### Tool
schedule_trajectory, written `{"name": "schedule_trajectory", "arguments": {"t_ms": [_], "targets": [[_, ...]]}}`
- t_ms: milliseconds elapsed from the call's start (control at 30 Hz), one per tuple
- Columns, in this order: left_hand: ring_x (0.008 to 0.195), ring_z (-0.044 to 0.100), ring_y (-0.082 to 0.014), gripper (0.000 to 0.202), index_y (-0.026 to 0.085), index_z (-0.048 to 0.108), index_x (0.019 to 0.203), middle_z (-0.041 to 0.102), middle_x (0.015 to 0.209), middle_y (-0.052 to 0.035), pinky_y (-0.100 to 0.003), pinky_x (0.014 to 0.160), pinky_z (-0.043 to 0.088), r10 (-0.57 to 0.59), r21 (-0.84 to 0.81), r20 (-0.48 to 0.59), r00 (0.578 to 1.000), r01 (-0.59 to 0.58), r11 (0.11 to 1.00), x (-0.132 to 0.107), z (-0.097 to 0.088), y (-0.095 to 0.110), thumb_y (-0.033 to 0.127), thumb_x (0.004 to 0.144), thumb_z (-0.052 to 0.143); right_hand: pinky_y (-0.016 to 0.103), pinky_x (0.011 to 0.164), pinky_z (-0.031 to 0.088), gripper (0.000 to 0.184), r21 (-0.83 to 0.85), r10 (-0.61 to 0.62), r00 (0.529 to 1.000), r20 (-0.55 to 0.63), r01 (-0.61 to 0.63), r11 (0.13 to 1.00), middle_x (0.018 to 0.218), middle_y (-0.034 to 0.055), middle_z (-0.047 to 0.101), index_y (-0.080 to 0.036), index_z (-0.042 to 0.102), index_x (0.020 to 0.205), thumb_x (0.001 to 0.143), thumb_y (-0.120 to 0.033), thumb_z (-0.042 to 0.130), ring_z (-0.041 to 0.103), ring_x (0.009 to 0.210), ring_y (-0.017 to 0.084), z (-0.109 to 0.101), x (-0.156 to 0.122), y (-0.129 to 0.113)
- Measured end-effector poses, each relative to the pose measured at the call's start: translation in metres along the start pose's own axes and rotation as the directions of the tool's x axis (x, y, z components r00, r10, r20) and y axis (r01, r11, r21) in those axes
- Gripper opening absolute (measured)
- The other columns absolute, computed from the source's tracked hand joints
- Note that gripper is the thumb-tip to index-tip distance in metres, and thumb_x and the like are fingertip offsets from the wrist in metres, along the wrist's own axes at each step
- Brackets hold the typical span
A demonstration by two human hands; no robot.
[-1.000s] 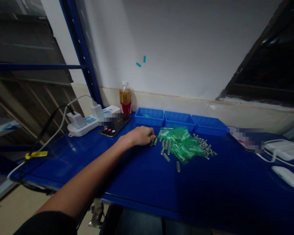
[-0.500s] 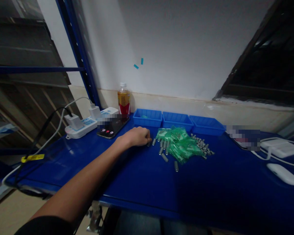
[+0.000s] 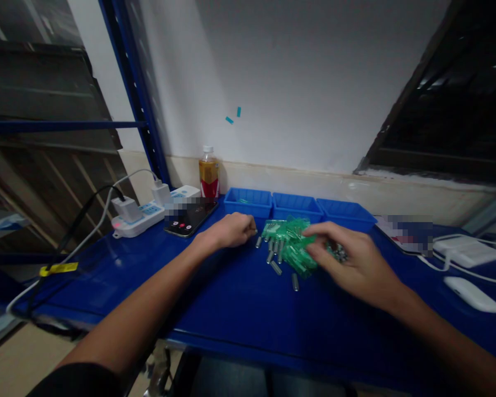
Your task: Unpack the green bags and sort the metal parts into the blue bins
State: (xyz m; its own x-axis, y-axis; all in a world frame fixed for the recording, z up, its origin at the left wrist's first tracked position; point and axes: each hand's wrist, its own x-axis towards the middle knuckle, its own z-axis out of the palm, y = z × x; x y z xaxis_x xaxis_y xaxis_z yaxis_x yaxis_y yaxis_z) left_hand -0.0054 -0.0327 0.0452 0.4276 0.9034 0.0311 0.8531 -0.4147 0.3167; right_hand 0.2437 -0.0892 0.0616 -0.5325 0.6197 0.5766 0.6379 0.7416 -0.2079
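Note:
My left hand (image 3: 235, 229) rests low over the blue table with its fingers curled together. Whatever its fingertips hold is too small and hidden to make out. Just right of it lie several short metal pins (image 3: 276, 268), one of them apart toward the front (image 3: 295, 282). A heap of small green plastic bags (image 3: 298, 259) spreads beside the pins. Over the right side of this heap is my right hand (image 3: 351, 262), slightly blurred, thumb and fingers apart with nothing seen between them. It partly covers a pile of small metal screw-like parts (image 3: 339, 253).
Three blue trays (image 3: 297, 207) line the wall; the left one has a little green plastic inside. A drink bottle (image 3: 209, 173), a phone (image 3: 192, 218) and a power strip (image 3: 140, 218) stand left. Another phone, white cables and a white case (image 3: 472, 294) lie right.
My right hand has come in from the right, over the green bags and small metal parts. The pin by my left fingertips no longer shows; my left hand has barely moved.

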Motion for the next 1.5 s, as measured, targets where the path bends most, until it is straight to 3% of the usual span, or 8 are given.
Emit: {"name": "schedule_trajectory", "arguments": {"t_ms": [167,333,667,833,967,1167,1300,1500], "targets": [[0.082,0.062,-0.0121,0.02,0.018,0.056,0.104,0.067,0.092,-0.0019,-0.021,0.074,0.047,0.246,-0.259,0.021,0.969,-0.232,0.937,-0.002,0.005,0.026,0.028,0.094,0.043,0.031,0.068,0.047,0.019,-0.021,-0.081,0.997,-0.011,0.081,0.997,0.084,0.005,0.061,-0.02,0.052,0.105,0.086,-0.024,0.052,0.058,0.078,0.019,0.043,0.007,0.012],[0.072,0.061,-0.0126,0.021,0.016,0.039,0.11,0.061,0.076,-0.001,-0.023,0.065,0.048,0.32,-0.7,-0.064,0.945,-0.271,0.661,-0.005,0.019,0.038,0.027,0.093,0.045,0.031,0.072,0.044,0.011,0.001,-0.143,0.989,-0.026,0.143,0.99,0.083,0.0054,0.061,-0.02,0.054,0.098,0.089,-0.02,0.047,0.056,0.079,0.019,0.047,-0.004,0.01],[0.076,0.057,-0.0145,0.009,0.016,0.052,0.093,0.061,0.084,-0.0034,-0.027,0.069,0.045,0.461,-0.201,-0.296,0.837,-0.526,0.826,-0.007,0.012,0.037,0.023,0.091,0.047,0.031,0.069,0.041,0.019,0.024,0.023,0.997,-0.073,-0.021,0.999,0.076,0.0056,0.058,-0.017,0.057,0.085,0.092,-0.026,0.042,0.054,0.073,0.018,0.054,0.001,0.016],[0.076,0.057,-0.015,0.009,0.015,0.052,0.091,0.061,0.084,-0.004,-0.027,0.069,0.044,0.335,-0.196,-0.417,0.845,-0.443,0.875,0.001,0.017,0.031,0.021,0.091,0.045,0.029,0.066,0.041,0.015,0.069,0.038,0.996,-0.076,-0.033,0.997,0.075,0.0034,0.057,-0.018,0.058,0.088,0.089,-0.025,0.045,0.054,0.071,0.017,0.058,0.018,0.017],[0.073,0.06,-0.0162,0.018,0.015,0.049,0.102,0.063,0.081,-0.0039,-0.027,0.065,0.044,0.133,-0.219,-0.352,0.927,-0.22,0.951,0.005,0.014,0.02,0.029,0.091,0.045,0.028,0.074,0.041,0.015,-0.074,0.175,0.984,0.04,-0.172,0.982,0.082,0.0039,0.062,-0.018,0.061,0.086,0.085,-0.027,0.049,0.057,0.081,0.017,0.054,0.051,0.039],[0.079,0.062,-0.0247,0.036,0.019,0.061,0.085,0.066,0.089,-0.0071,-0.03,0.063,0.043,-0.033,0.057,-0.08,0.996,0.038,0.998,0.004,0.016,-0.004,0.054,0.076,0.059,0.029,0.069,0.045,0.022,-0.291,0.491,0.817,0.302,-0.412,0.864,0.084,0.0071,0.065,-0.014,0.063,0.09,0.086,-0.033,0.053,0.06,0.078,0.017,0.063,0.119,0.111],[0.075,0.063,-0.023,0.021,0.022,0.063,0.084,0.067,0.086,-0.0052,-0.028,0.059,0.042,-0.045,0.098,-0.052,0.998,0.05,0.994,0.004,0.022,-0.005,0.041,0.079,0.056,0.034,0.073,0.051,0.025,-0.347,0.555,0.681,0.477,-0.434,0.831,0.097,0.0045,0.062,-0.014,0.06,0.1,0.087,-0.035,0.055,0.061,0.083,0.016,0.085,0.143,0.137],[0.077,0.061,-0.0223,0.013,0.021,0.061,0.087,0.063,0.092,-0.0068,-0.029,0.063,0.043,-0.022,0.113,-0.085,0.996,0.032,0.993,0.003,0.026,-0.007,0.029,0.078,0.055,0.038,0.079,0.051,0.028,-0.398,0.591,0.64,0.49,-0.439,0.806,0.109,0.0065,0.059,-0.015,0.057,0.109,0.088,-0.034,0.055,0.059,0.093,0.019,0.1,0.15,0.143]]}}
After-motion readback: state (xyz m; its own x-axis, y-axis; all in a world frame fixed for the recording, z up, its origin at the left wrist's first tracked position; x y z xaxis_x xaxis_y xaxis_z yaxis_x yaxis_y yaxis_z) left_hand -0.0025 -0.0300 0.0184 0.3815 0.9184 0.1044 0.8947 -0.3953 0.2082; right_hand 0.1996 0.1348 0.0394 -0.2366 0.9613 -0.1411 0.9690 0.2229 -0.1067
